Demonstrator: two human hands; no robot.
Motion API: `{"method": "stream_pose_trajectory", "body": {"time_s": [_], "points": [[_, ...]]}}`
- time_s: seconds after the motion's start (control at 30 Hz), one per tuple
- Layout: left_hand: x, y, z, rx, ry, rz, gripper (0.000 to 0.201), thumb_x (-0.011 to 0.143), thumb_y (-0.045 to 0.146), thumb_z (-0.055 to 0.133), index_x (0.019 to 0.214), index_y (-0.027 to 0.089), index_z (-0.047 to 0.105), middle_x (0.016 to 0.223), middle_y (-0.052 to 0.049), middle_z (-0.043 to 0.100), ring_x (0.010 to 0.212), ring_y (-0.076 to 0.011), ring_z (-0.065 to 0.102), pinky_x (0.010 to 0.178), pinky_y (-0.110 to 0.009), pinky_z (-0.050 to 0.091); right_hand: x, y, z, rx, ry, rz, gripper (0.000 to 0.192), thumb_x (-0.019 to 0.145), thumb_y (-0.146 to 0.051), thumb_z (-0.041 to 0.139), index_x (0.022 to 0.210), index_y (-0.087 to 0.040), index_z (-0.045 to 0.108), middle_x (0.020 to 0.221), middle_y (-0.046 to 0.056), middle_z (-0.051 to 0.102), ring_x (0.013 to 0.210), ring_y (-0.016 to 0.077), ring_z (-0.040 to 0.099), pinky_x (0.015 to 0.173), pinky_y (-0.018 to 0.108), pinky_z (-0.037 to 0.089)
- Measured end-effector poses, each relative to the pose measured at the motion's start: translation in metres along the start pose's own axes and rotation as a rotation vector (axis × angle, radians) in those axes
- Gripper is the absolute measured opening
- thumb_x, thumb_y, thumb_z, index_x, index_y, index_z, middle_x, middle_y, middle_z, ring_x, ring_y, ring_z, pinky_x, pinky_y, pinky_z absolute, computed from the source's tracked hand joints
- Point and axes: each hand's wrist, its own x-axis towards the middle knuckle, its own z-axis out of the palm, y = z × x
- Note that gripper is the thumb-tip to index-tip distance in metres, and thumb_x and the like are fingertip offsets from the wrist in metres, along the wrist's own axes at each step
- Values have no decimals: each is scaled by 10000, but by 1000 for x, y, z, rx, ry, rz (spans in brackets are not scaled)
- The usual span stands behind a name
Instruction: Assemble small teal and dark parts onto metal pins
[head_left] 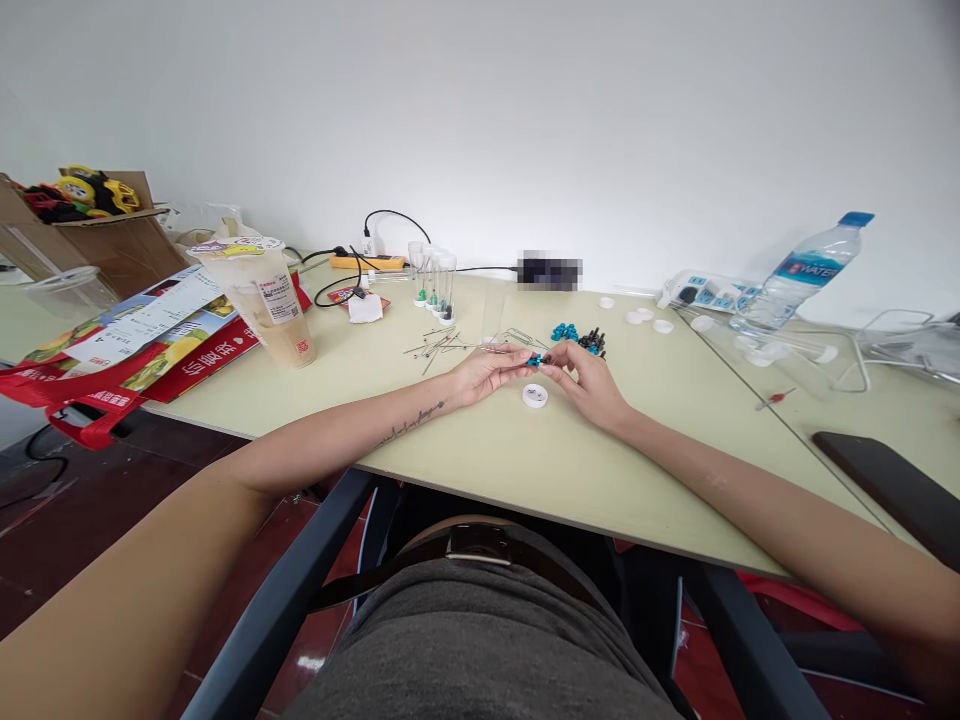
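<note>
A tiny blue bead (535, 359) sits pinched between the fingertips of the left hand (487, 372) and right hand (589, 385), both grips pressed together on it, low over the pale green surface (487, 450). A round white cap (535, 396) lies just beneath. Behind are small piles of blue beads (564, 332) and black beads (594, 340), thin pins (435, 345) and clear plastic tubes (433, 275).
</note>
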Motion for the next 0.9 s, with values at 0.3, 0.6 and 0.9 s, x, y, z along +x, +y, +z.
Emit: {"method": "stream_pose_trajectory", "body": {"time_s": [0.3,0.6,0.9], "points": [[-3,1,3,16,-16,66,183,676,174,689,825,70,666,899,-89,661,847,-136,628,894,-281,444,-1,0,1,-20,66,-30,245,851,-445,470,948,-221,500,858,40,583,716,173,530,693,322,406],[-4,0,6,74,-29,32,199,623,137,719,812,88,679,811,-54,668,782,-114,626,901,-297,434,1,-1,-2,-22,-77,34,437,920,-476,255,699,-201,513,685,32,598,665,168,547,661,299,388],[-4,1,6,45,-15,43,159,639,126,706,788,91,667,795,-38,656,763,-96,615,891,-288,436,1,0,-1,-26,-130,33,402,919,-466,277,741,-198,518,670,19,567,633,155,513,626,291,378]]}}
